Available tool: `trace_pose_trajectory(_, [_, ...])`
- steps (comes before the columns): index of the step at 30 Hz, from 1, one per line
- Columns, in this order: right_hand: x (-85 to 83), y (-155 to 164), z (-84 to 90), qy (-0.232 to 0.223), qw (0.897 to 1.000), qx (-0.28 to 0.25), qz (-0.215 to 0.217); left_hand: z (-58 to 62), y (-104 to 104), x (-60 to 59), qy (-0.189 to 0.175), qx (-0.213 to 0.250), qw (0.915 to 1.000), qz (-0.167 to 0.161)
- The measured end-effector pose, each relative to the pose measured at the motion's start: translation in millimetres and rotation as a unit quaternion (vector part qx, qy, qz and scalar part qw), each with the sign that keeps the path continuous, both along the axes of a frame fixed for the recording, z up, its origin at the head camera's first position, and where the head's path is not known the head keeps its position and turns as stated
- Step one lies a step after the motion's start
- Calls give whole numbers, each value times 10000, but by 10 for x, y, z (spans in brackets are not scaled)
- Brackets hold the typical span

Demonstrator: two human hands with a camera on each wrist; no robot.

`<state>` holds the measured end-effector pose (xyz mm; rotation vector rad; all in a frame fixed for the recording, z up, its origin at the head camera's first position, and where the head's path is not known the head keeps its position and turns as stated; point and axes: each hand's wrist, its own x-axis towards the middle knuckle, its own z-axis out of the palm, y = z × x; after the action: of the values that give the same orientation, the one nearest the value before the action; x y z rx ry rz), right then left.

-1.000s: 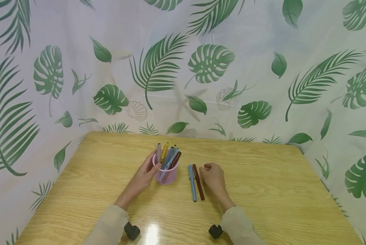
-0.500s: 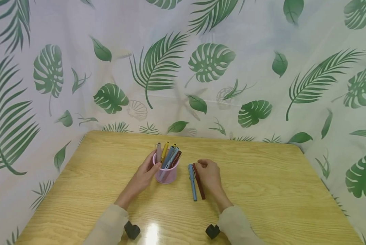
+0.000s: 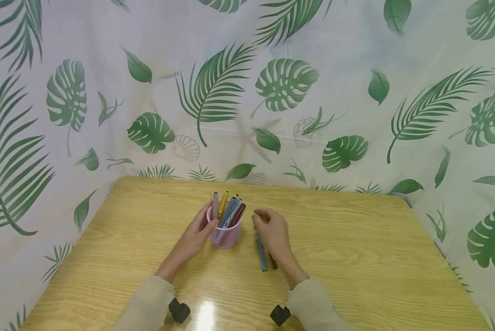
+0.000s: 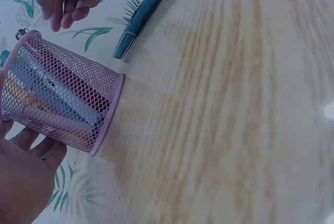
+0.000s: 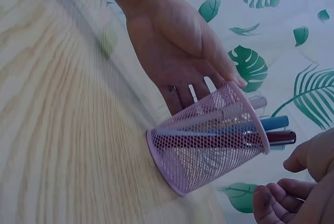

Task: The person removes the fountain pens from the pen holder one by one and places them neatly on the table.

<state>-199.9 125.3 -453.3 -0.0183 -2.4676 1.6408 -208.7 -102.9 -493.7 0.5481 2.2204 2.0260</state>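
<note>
Left hand (image 3: pixel 192 239) is cupped against the left side of the pink mesh cup (image 3: pixel 224 234), fingers gently curved along the wire wall and thumb up at the rim; the right wrist view shows those fingers a little apart and lying on the mesh, resting against it more than clamping it. The cup stands upright near the middle of the wooden table (image 3: pixel 355 257), stuffed with pens (image 3: pixel 227 209) that lean to the right: a grey one, a yellow one, a couple of blue ones and a dark red one poking over the rim. Just right of the cup, the right hand (image 3: pixel 272 230) hovers low over the far ends of two loose pens, its fingers loosely curled with the tips drawn in. From the head view I cannot tell whether those fingertips touch anything; the left wrist view shows them hanging clear above the table, holding nothing. The blue pen (image 3: pixel 261 255) lies flat, running near to far, its near end sticking out beside the wrist, and the dark red pen (image 3: pixel 273 262) lies right alongside it on the right, mostly hidden under the hand. Behind the table hangs a white curtain (image 3: pixel 355 69) printed with green leaves.
</note>
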Motion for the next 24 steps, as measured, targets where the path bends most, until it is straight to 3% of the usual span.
trace_pose_trajectory(10, [-2,-213,21,270,9993,-270,61,-2,-2,-18,19,106,9999,-35])
trace_pose_trajectory(24, [-34,-413,-46,558,9968,-390,-428,-2,-11,-1,-130,-71,9999,42])
